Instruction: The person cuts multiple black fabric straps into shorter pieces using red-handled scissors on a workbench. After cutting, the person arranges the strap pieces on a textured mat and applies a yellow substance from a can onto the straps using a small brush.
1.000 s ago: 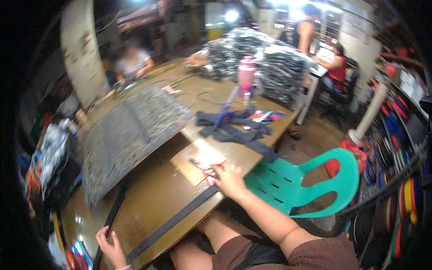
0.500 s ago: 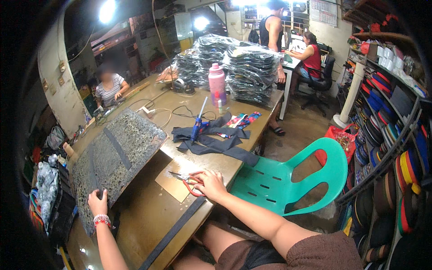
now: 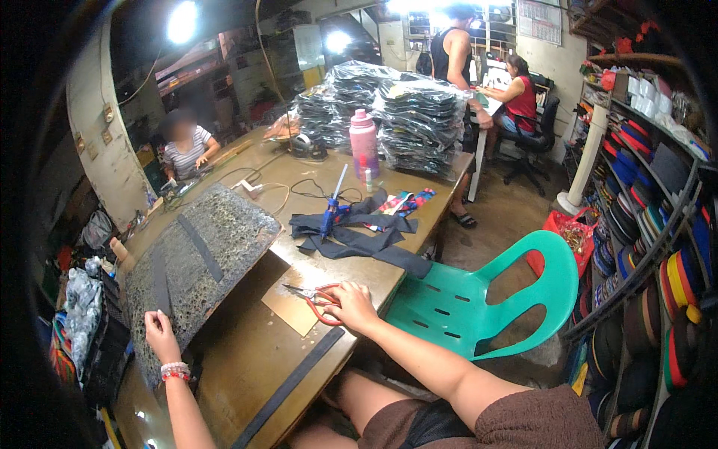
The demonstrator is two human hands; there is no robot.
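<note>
At the lower left, my left hand (image 3: 162, 338) has its fingers pinched together at the lower end of a short black strap (image 3: 160, 280). That strap lies on a tilted, rough grey-black board (image 3: 243, 224), beside a second black strap (image 3: 200, 248). My right hand (image 3: 351, 307) is closed over the red handles of a pair of scissors (image 3: 323, 299). Their blades point left, above a tan piece of card (image 3: 290, 308) on the table. Along the near table edge runs a long black strap (image 3: 292, 385).
Black fabric strips (image 3: 359, 238) and a blue glue gun (image 3: 328, 215) lie on the table (image 3: 247, 359), with a pink bottle (image 3: 363, 138) and plastic-wrapped stacks (image 3: 419, 123) behind. A green chair (image 3: 449, 314) stands at right, before shelves of webbing rolls (image 3: 643, 322). Other people are farther back.
My left hand's fingers have gone from spread to pinched at the strap's lower end. My right hand and the scissors have stayed nearly still. The standing person's arm has moved.
</note>
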